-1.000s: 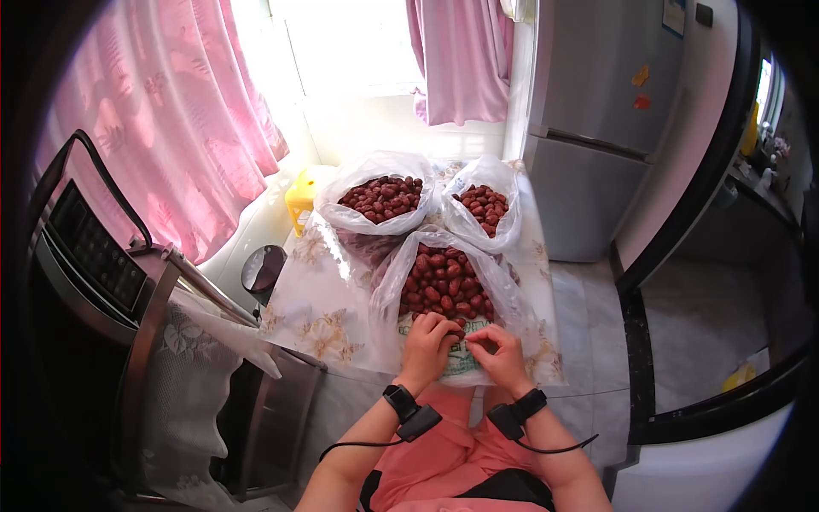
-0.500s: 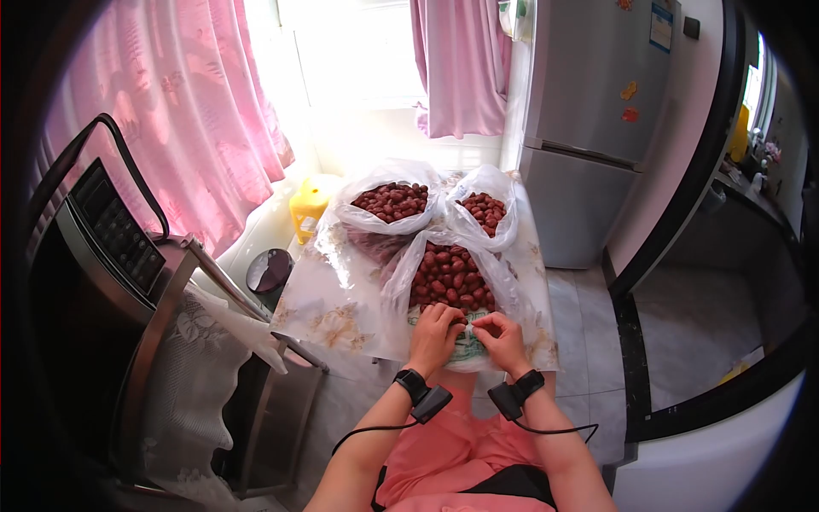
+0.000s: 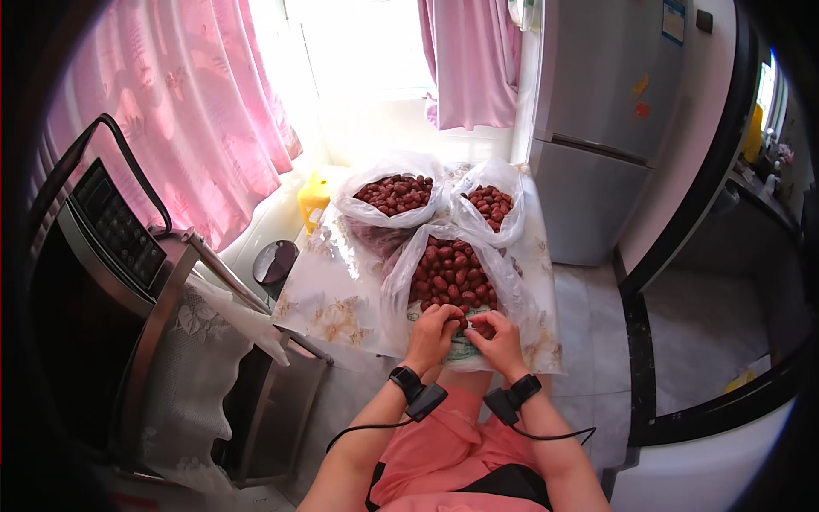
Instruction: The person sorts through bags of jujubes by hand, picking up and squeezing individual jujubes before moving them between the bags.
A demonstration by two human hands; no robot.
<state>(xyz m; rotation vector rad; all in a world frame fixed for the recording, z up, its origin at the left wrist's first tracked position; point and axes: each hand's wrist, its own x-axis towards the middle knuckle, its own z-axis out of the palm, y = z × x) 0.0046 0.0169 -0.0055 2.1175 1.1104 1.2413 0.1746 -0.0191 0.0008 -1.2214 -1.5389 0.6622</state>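
Note:
Both of my hands are close together over the near edge of an open plastic bag [image 3: 394, 294] full of red dates [image 3: 448, 271]. My left hand [image 3: 432, 334] is closed, its fingertips pinching a red date [image 3: 462, 322]. Just beside it, my right hand [image 3: 500, 343] is closed too, with a dark red date [image 3: 485, 330] showing between thumb and fingers. The fingers partly cover both dates. Beneath the hands lies a piece of the bag with green print [image 3: 461, 351]. Each wrist wears a black band with a cabled box.
Behind stand two more open bags of red dates, a left bag [image 3: 367, 213] and a right bag [image 3: 514, 224], on a table with a flowered cloth [image 3: 337, 320]. A yellow stool [image 3: 312, 201] stands beyond, a microwave oven [image 3: 102, 247] at left, a fridge [image 3: 589, 196] at right.
My right fingers have opened slightly from a tight pinch, and dark red now shows between them. The left hand has shifted slightly. The whole view has moved a little.

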